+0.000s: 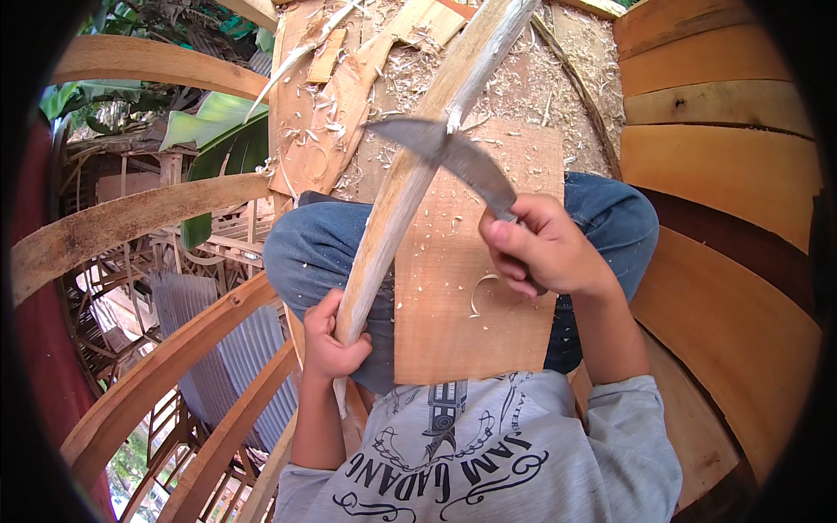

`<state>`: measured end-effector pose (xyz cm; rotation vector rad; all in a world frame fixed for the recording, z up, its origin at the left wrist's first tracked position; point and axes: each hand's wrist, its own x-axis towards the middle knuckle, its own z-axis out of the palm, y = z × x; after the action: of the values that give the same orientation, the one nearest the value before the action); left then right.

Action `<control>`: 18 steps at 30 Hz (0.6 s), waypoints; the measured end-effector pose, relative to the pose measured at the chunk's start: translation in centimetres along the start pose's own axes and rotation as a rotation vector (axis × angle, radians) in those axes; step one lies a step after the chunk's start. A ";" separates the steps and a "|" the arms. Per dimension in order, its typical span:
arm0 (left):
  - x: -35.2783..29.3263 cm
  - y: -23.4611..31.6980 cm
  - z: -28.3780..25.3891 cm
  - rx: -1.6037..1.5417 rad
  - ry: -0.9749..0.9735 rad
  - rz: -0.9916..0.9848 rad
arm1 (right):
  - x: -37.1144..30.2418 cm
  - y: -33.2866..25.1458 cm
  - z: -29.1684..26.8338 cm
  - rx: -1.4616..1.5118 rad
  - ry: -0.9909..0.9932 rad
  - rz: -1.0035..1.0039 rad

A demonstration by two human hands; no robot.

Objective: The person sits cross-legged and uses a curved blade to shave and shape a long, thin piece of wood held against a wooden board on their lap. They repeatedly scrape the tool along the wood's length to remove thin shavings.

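Observation:
My left hand [336, 343] is wrapped round the near end of a long wooden pole [384, 228], which slants away to the upper right. Part of the pole is pale and freshly cut, and part is still brownish. In my right hand [542, 248] is the handle of a curved knife [475, 164] with a broad dark blade. The blade lies across the pole, its pointed tip out to the left. Slight blur softens the blade's edge at the pole. Under both is a flat wooden board [471, 296], resting over my lap and dotted with small chips.
Curled shavings [575, 65] litter the planks ahead, where a notched wooden piece [353, 109] also lies. Curved ribs [166, 205] with open gaps rise at left; a drop shows beyond them. Wooden planking [724, 166] forms a wall at right. My bent knees [309, 244] flank the board.

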<state>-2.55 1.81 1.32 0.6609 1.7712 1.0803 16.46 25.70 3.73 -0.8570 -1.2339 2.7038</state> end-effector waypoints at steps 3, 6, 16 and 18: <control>0.1 0.1 0.3 -0.007 0.017 -0.011 | -0.1 -0.2 -0.3 -0.028 0.014 -0.056; 0.1 0.2 0.1 -0.003 -0.001 0.007 | -0.4 0.3 0.4 -0.165 -0.264 0.073; 0.0 -0.2 0.1 0.011 0.016 0.021 | 0.1 -1.2 0.1 0.072 0.035 -0.090; -0.1 -0.3 0.1 0.012 0.014 0.013 | 0.0 -1.2 -0.2 -0.018 -0.029 -0.057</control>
<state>-2.42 1.65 1.07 0.6746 1.7889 1.0869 16.36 26.60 4.48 -0.7746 -1.2706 2.6735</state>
